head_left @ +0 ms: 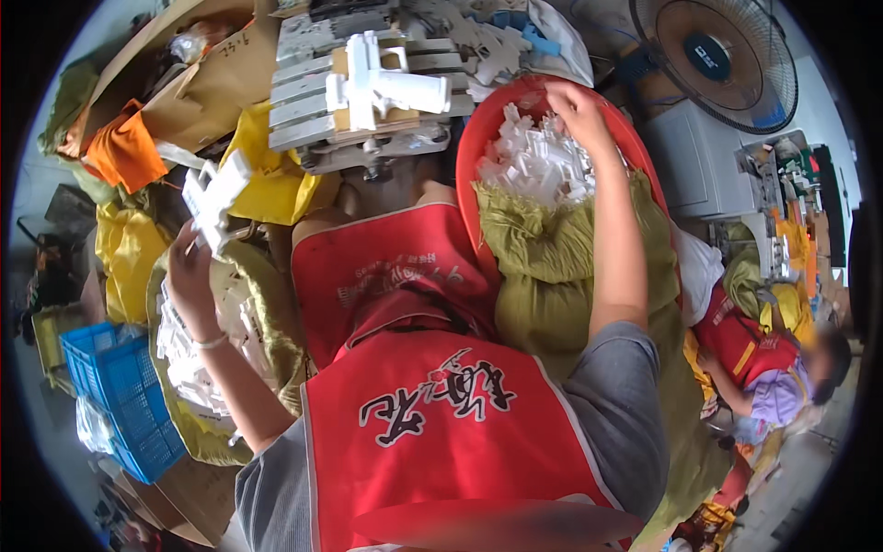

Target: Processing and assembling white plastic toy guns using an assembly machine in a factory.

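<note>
My left hand point(191, 276) is closed on a white plastic toy gun point(217, 198), held up above an olive woven sack point(292, 317) with more white plastic parts in it. Over a red basin point(467, 152) heaped with small white plastic pieces point(533, 156), my right hand point(579, 112) reaches down with curled fingers. Whatever is between those fingers is too small to make out. A second white toy gun point(391, 85) lies in front of me on a grey slatted stand, touched by neither hand.
The grey slatted stand point(299, 110) sits before my knees. An olive sack point(570, 248) bulges against the red basin. At left are a blue crate point(120, 396), a yellow bag point(262, 166) and a cardboard box point(221, 69). A fan point(708, 57) and a co-worker point(759, 363) are at right.
</note>
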Tool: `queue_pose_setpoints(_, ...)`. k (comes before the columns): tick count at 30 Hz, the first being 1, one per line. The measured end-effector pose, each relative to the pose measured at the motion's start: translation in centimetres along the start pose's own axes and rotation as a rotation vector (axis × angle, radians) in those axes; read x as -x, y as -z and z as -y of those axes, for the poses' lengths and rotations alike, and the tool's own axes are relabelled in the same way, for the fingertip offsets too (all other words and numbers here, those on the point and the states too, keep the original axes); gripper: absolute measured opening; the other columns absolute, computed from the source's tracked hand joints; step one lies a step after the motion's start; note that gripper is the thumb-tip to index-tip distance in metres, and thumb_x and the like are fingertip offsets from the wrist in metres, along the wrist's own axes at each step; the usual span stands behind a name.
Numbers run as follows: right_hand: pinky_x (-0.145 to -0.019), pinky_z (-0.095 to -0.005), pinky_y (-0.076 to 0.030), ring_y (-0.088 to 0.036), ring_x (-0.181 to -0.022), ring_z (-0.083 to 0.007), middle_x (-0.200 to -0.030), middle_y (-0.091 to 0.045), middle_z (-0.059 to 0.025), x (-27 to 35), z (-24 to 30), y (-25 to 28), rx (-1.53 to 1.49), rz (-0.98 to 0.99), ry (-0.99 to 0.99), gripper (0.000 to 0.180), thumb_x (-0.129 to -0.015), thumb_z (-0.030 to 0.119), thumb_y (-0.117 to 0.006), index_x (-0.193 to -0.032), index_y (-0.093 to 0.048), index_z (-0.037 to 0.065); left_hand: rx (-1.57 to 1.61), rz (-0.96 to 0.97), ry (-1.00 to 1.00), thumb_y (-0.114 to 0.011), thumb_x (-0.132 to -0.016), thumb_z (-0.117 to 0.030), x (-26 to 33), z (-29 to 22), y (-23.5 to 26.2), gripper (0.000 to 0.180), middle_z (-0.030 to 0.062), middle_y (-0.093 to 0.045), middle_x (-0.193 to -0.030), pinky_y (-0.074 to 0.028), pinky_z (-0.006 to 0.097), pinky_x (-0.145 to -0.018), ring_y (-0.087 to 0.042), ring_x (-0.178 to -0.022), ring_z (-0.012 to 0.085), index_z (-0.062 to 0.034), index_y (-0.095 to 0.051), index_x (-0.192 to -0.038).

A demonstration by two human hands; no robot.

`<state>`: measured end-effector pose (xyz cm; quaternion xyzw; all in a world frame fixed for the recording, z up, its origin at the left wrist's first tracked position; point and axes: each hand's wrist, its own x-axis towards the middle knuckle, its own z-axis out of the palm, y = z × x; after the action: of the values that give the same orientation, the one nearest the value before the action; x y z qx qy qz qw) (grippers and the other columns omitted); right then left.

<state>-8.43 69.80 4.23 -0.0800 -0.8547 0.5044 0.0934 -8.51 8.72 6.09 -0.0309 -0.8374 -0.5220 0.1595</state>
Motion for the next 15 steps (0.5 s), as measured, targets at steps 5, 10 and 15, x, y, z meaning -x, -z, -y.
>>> queue_pose_setpoints(5, -0.089, -0.0425, -0.047, -0.056, -0.111, -0.0315, -0.12, -0.059, -0.0119, 3.3, -13.6, -0.6, 0.805, 0.132, -0.246, 0.041, -0.081, 0.023, -0.064, -0.121, -0.057, 0.018, -0.03, -0.056, 0.108, -0.059, -0.086, 0.0, 2.7, 3.5, 3.0, 0.026, 0.0068, -0.062, -0.109, -0.048, 0.026, -0.085, -0.058, -0.098, 0.013, 0.0012, -0.057, -0.112)
queue_pose_setpoints(10, -0.092, -0.0452, -0.045, -0.053, -0.111, -0.0353, -0.127, -0.053, -0.0139, 3.5, -17.7, -1.7, 1.031, 0.127, -0.137, 0.054, -0.078, 0.011, -0.058, -0.131, -0.047, 0.015, -0.098, -0.067, 0.207, -0.059, -0.086, 0.0, 4.3, 2.6, 4.7, 0.03, 0.0064, -0.061, -0.111, -0.048, 0.027, -0.085, -0.058, -0.096, 0.0124, -0.001, -0.057, -0.116)
queue_pose_setpoints(15, -0.095, -0.0394, -0.044, -0.049, -0.117, -0.0293, -0.124, -0.054, -0.0091, 1.8, -13.9, -1.5, 1.306, 0.396, -0.028, 0.052, -0.074, 0.017, -0.067, -0.124, -0.051, 0.017, -0.135, -0.171, 0.221, -0.067, -0.084, -0.004, 7.3, 1.6, 8.6, 0.031, 0.0049, -0.062, -0.109, -0.048, 0.026, -0.085, -0.059, -0.097, 0.011, -0.0022, -0.058, -0.113)
